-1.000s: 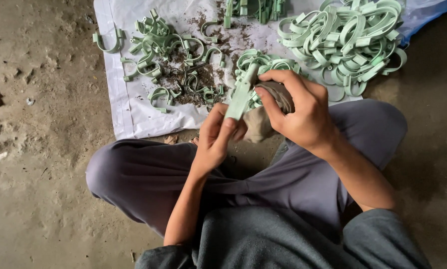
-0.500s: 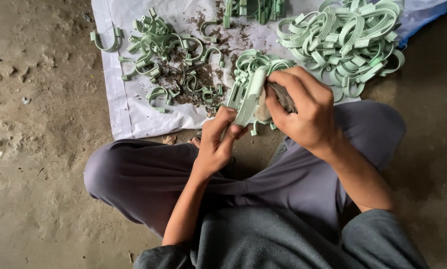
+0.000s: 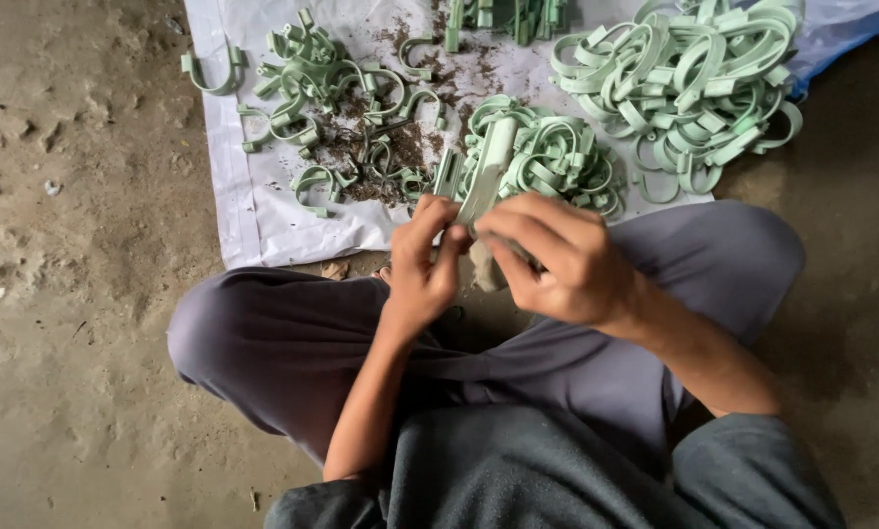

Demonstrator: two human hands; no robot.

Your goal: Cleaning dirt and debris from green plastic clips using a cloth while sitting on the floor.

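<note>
Roughly from the left of the frame: bare dirt floor (image 3: 77,294), then the white sheet (image 3: 253,216) spread across the upper middle. On its left part lie a scattered few pale green plastic clips (image 3: 307,78), mixed with brown scrapings (image 3: 376,147); one clip sits alone at the sheet's left edge.

Your left hand (image 3: 422,264) is at the centre of the frame, fingers closed around the lower end of a straight green strip (image 3: 487,171) that points up and away from you. Your right hand (image 3: 557,257) is just beside it, fingers curled together over the same piece; something dark shows under the fingers, but you cannot tell from this view what it is. Behind the strip, touching it, is a small heap of curled clips (image 3: 547,162).

At the upper right lies the biggest heap of green rings (image 3: 694,88), tangled together, with a blue edge of sheeting past it. A few more green pieces lie at the top edge.

As a judgement: the large right heap looks like one sorted lot and the littered left group another, so plenty appears handled and plenty remains. No box or bin shows; only the sheet holds things.
</note>
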